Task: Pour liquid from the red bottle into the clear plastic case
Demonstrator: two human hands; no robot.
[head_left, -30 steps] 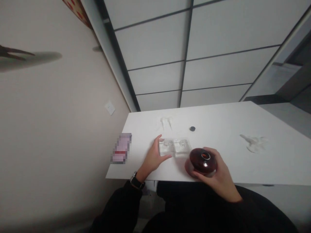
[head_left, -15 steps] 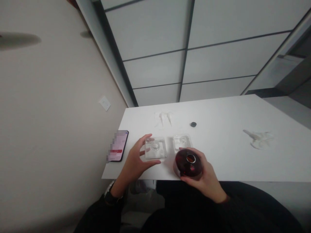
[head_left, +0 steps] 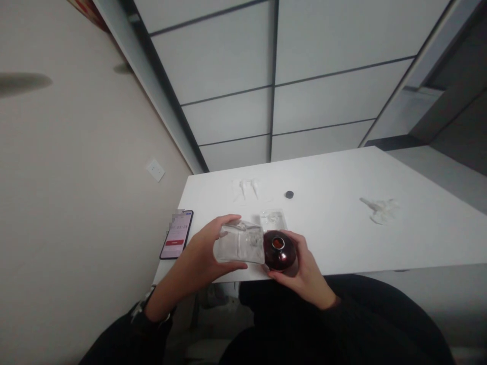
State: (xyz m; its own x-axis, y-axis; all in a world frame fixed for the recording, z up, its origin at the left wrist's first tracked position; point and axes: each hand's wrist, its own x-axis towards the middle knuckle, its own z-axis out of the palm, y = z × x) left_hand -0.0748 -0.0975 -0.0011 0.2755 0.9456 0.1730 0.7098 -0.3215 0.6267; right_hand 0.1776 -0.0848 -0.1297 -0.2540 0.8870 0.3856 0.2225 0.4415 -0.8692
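Gripping transparent square-sided bottle (head_left: pixel 240 244) in left hand (head_left: pixel 200 256), glossy rounded dark-red bottle (head_left: pixel 280 257) in right hand (head_left: pixel 310 278), illegible lettering on phone (head_left: pixel 177 236)

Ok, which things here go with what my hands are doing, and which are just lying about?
Seems part of the job:
clear container, in your left hand
dark red bottle, in your right hand
second clear container, probably

Apparently just lying about:
phone
crumpled white wad
dark disc and white tapered pieces, unsure
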